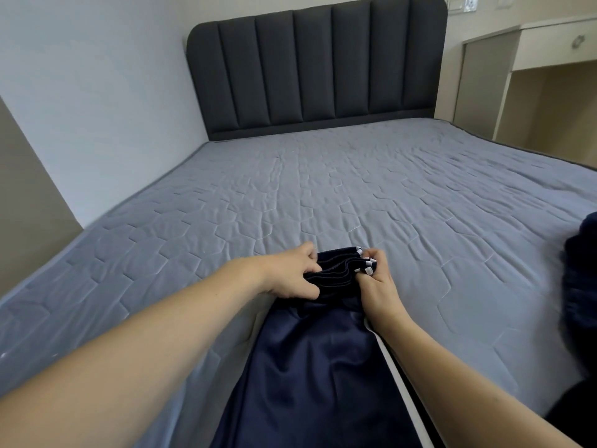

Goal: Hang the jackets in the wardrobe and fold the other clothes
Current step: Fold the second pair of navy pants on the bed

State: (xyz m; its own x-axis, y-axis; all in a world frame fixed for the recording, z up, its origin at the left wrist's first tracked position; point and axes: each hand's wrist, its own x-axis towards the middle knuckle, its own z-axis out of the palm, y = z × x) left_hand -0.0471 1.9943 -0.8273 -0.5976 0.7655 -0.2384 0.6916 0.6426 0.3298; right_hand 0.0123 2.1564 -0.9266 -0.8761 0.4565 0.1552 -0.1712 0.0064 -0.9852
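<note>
Head view: navy trousers [319, 367] lie on the near edge of the mattress [323, 195], a white stripe down their right side. The left hand [290, 276] and right hand [376, 276] each pinch the bunched far end, fingers curled round the cloth. A dark garment [581, 263] lies at the right edge. A padded headboard [316, 66] stands far; a desk [549, 59] far right.

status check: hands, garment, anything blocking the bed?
Left hand and right hand both grip the bunched end of the navy trousers. Trousers trail off the mattress edge, unfolded. Dark clothes pile at right, apart.
</note>
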